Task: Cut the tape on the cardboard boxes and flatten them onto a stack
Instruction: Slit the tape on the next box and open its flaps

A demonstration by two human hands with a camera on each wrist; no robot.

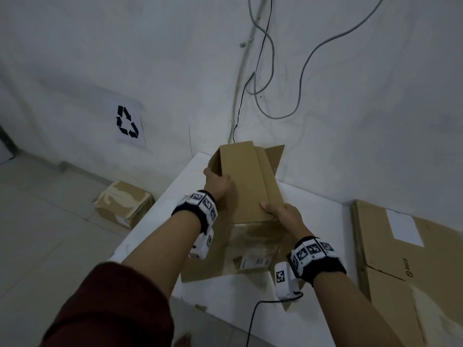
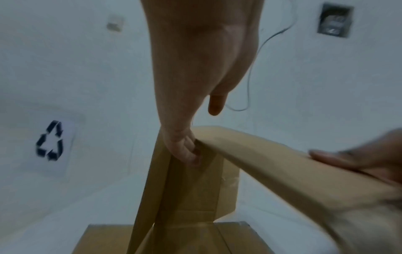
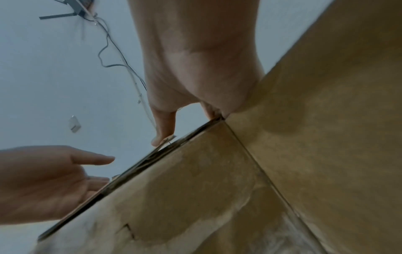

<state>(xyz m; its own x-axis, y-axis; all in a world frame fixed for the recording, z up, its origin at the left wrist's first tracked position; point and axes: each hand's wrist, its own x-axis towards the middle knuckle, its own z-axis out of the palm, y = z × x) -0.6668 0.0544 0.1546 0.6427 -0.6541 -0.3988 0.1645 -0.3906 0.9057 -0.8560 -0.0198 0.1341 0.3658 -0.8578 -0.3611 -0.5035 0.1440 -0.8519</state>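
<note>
Both hands (image 1: 217, 183) (image 1: 285, 214) grip the opened, empty box (image 1: 246, 181).

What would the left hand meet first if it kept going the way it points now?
The box: the left hand already has its fingers hooked on the left panel's edge. Past that, probably the wall, though depth is unclear.

1. Left hand (image 1: 217, 184): fingertips hidden behind the cardboard box (image 1: 246, 186) panel.
2. Flattened stack (image 1: 411, 266): cut off by the head view's right edge.
3. Box label (image 1: 253, 262): print too small to read (blurred).
4. Floor box (image 1: 124, 203): details indistinct.
</note>
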